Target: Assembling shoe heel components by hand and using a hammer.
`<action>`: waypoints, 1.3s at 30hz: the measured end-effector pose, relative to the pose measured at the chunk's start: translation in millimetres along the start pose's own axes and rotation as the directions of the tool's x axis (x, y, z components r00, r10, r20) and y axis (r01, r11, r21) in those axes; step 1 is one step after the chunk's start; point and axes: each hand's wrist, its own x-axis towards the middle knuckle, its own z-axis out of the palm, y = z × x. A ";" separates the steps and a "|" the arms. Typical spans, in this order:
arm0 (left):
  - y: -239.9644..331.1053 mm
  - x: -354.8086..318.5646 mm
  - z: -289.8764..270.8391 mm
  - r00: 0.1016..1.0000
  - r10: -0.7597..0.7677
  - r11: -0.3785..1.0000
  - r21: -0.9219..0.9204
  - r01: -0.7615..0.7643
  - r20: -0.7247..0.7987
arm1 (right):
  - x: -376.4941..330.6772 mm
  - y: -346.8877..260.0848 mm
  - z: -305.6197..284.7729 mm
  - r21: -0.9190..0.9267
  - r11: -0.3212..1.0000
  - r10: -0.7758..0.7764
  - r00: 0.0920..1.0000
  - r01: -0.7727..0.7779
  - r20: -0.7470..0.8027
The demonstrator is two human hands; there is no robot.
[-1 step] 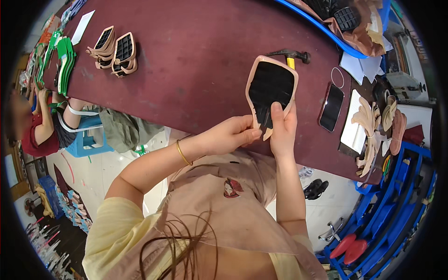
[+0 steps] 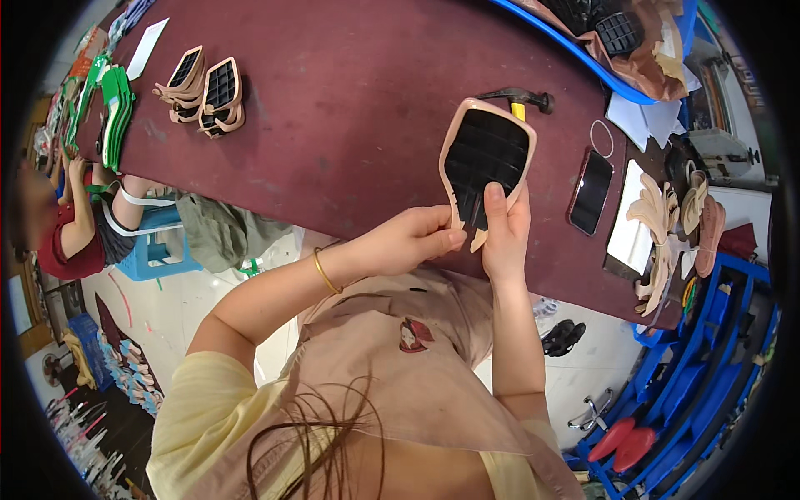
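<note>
At centre frame, both hands, left hand (image 2: pixel 412 242) and right hand (image 2: pixel 506 237), pinch one pink sole (image 2: pixel 487 154), fingers closed on its lower end; two similar soles (image 2: pixel 204 92) lie upper left

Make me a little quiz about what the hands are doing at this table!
1. True or false: both hands hold the sole.
2. What lies just right of the sole on the table? A) phone B) cup C) scissors
3. Fill in: the left hand wears a gold ____ at the wrist.

Key: 1 true; 2 A, the phone; 3 bangle.
</note>
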 end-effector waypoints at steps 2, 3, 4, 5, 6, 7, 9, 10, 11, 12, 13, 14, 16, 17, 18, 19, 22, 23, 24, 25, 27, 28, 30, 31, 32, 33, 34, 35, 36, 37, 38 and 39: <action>6.1 -2.2 -5.2 0.995 -0.083 0.989 -0.114 0.089 0.054 | -3.8 3.3 -2.2 0.058 0.998 0.023 1.000 -0.023 0.006; 7.1 -3.3 -14.6 0.983 -0.149 0.987 -0.048 0.155 0.107 | -5.6 6.2 -2.7 0.120 0.988 0.093 0.995 -0.095 0.023; 10.7 -4.9 -25.1 0.983 -0.148 0.987 -0.045 0.154 0.108 | -7.5 7.4 -2.6 0.180 0.969 0.161 0.986 -0.167 0.044; 15.2 -7.7 -35.5 0.976 -0.150 0.979 0.163 0.124 0.159 | -10.4 6.5 -1.1 0.212 0.952 0.211 0.976 -0.219 0.063; 18.8 -10.2 -41.6 0.965 -0.163 0.929 0.362 0.079 0.207 | -11.8 5.1 0.7 0.212 0.952 0.211 0.975 -0.220 0.063; 21.3 -12.1 -43.2 0.998 0.033 0.903 0.425 -0.053 0.053 | -12.7 3.4 2.6 0.230 0.938 0.245 0.966 -0.258 0.085; 22.4 -2.4 -39.8 0.957 0.234 0.960 0.199 -0.200 -0.171 | -18.3 3.6 4.8 0.173 0.922 0.319 0.933 -0.346 0.167; 21.3 3.8 -35.4 0.836 0.354 0.921 -0.002 -0.390 -0.419 | -19.7 24.3 -11.6 0.241 0.873 0.322 0.871 -0.425 0.371; 16.3 8.0 -26.4 0.806 0.310 0.918 -0.062 -0.392 -0.504 | -20.2 21.6 -2.1 0.251 0.842 0.387 0.859 -0.478 0.336; 11.8 10.6 -17.7 0.767 0.265 0.907 -0.118 -0.404 -0.585 | -18.5 18.8 12.7 0.258 0.810 0.448 0.840 -0.526 0.304; 1.4 13.7 -15.3 0.699 0.372 0.917 0.124 -0.379 -0.611 | -18.3 21.3 20.7 0.071 0.917 0.385 0.916 -0.393 0.112; -0.9 16.1 -12.3 0.692 0.363 0.910 0.080 -0.406 -0.624 | -21.3 23.0 25.7 0.016 0.960 0.279 0.957 -0.281 0.076; -0.2 14.9 -14.6 0.713 0.324 0.919 0.027 -0.394 -0.622 | -18.5 27.3 14.5 -0.255 0.924 0.317 0.944 -0.284 0.098; -1.7 13.4 -17.4 0.711 0.322 0.919 0.025 -0.394 -0.625 | -17.5 26.8 15.8 -0.128 0.954 0.285 0.952 -0.270 0.116; -3.1 13.4 -21.6 0.713 0.353 0.919 0.082 -0.386 -0.606 | -14.8 25.7 17.2 0.003 0.967 0.251 0.959 -0.253 0.130; -4.2 12.4 -23.8 0.715 0.384 0.916 0.140 -0.377 -0.584 | -10.9 22.6 8.5 0.139 0.938 0.283 0.932 -0.318 0.225; 1.2 15.1 -15.2 0.741 0.353 0.931 0.134 -0.340 -0.571 | -5.6 24.4 6.5 -0.329 0.936 0.150 0.988 -0.127 0.044; 0.3 15.9 -16.2 0.751 0.335 0.936 0.114 -0.332 -0.569 | -5.1 28.0 5.3 -0.330 0.936 0.144 0.989 -0.122 0.043; 1.8 15.7 -18.7 0.752 0.339 0.935 0.116 -0.335 -0.566 | -5.4 31.3 4.2 -0.330 0.941 0.099 0.994 -0.079 0.044; 3.5 14.9 -22.2 0.767 0.346 0.938 0.178 -0.297 -0.540 | -4.5 32.5 3.7 -0.329 0.944 0.054 0.998 -0.036 0.045; 2.0 11.7 -21.7 0.777 0.340 0.939 0.233 -0.253 -0.530 | 4.6 21.8 3.4 -0.156 0.983 0.103 0.995 -0.100 0.015; 3.1 12.8 -18.6 0.791 0.328 0.942 0.243 -0.233 -0.516 | 7.9 17.0 3.5 0.022 0.988 0.154 0.988 -0.153 -0.013; 6.0 16.7 -16.1 0.812 0.321 0.941 0.259 -0.217 -0.488 | 11.3 28.2 7.3 -0.628 0.766 -0.224 0.972 0.133 -0.066; 5.2 16.8 -14.4 0.817 0.291 0.949 0.256 -0.183 -0.498 | 9.8 31.1 9.9 -0.703 0.675 -0.342 0.939 0.225 -0.028; 3.9 15.6 -15.5 0.817 0.261 0.957 0.251 -0.147 -0.515 | 9.3 32.7 13.7 -0.764 0.567 -0.448 0.894 0.309 0.029; 2.3 15.5 -17.5 0.815 0.262 0.956 0.252 -0.148 -0.517 | 10.5 29.2 11.8 -0.763 0.567 -0.448 0.894 0.311 0.031; 0.3 15.7 -19.8 0.796 0.285 0.948 0.282 -0.150 -0.534 | 13.0 21.0 5.8 -0.609 0.789 -0.102 0.995 0.079 -0.002; 2.7 15.5 -19.4 0.778 0.307 0.939 0.309 -0.152 -0.549 | 15.1 12.4 -2.1 -0.430 0.876 0.259 0.965 -0.217 0.039; 7.2 15.7 -20.1 0.777 0.304 0.940 0.306 -0.151 -0.551 | 19.3 5.2 -9.6 -0.269 0.929 0.299 0.945 -0.255 0.136; 14.1 16.1 -21.6 0.818 0.293 0.921 0.377 -0.101 -0.494 | 20.7 8.5 -1.0 -0.530 0.847 0.087 0.994 -0.039 0.066; 21.5 17.2 -21.8 0.856 0.282 0.888 0.456 -0.062 -0.434 | 22.7 10.3 8.5 -0.748 0.647 -0.151 0.986 0.147 0.063; 18.5 16.5 -22.6 0.854 0.287 0.886 0.459 -0.065 -0.433 | 21.1 17.3 7.7 -0.815 0.531 -0.231 0.965 0.230 0.121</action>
